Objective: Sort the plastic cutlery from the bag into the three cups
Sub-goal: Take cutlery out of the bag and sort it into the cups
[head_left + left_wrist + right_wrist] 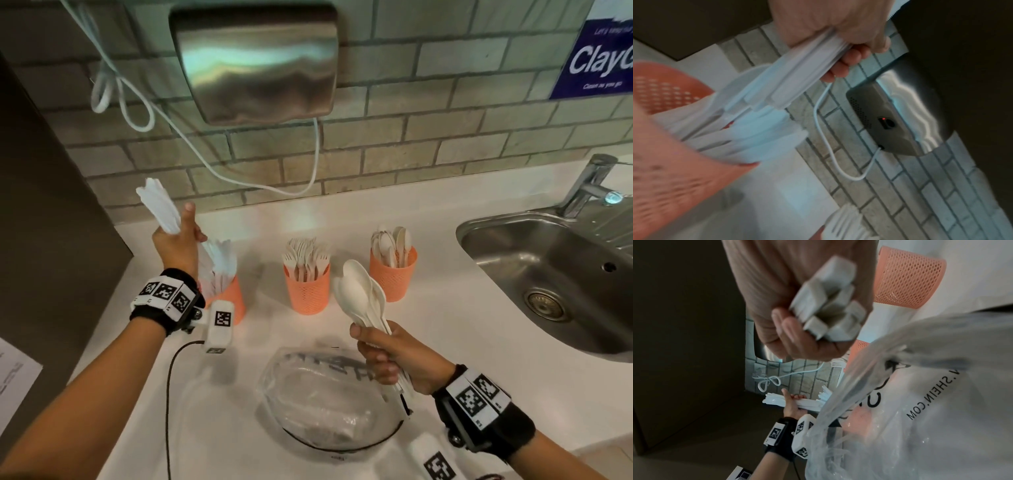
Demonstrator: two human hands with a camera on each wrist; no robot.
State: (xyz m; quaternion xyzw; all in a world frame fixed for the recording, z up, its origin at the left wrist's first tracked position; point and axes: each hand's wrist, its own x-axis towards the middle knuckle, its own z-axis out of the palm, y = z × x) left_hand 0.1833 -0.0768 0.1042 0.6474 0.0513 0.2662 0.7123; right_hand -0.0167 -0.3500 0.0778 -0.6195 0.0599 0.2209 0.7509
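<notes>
Plastic spoons (361,296), light, stiff and likely slippery, were clenched by their handles in the right hand (394,359) above the bag (329,401); the left hand (178,240) grasped a bundle of knives (161,205) mid-length over the left cup (227,298), handles being the surest hold

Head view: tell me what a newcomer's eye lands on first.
Both hands are raised with white bundles: the left hand grips knives above the left cup, and the right hand holds spoons over the clear bag. Behind them stand the fork cup in the middle and the spoon cup on the right, nearest the steel sink.
</notes>
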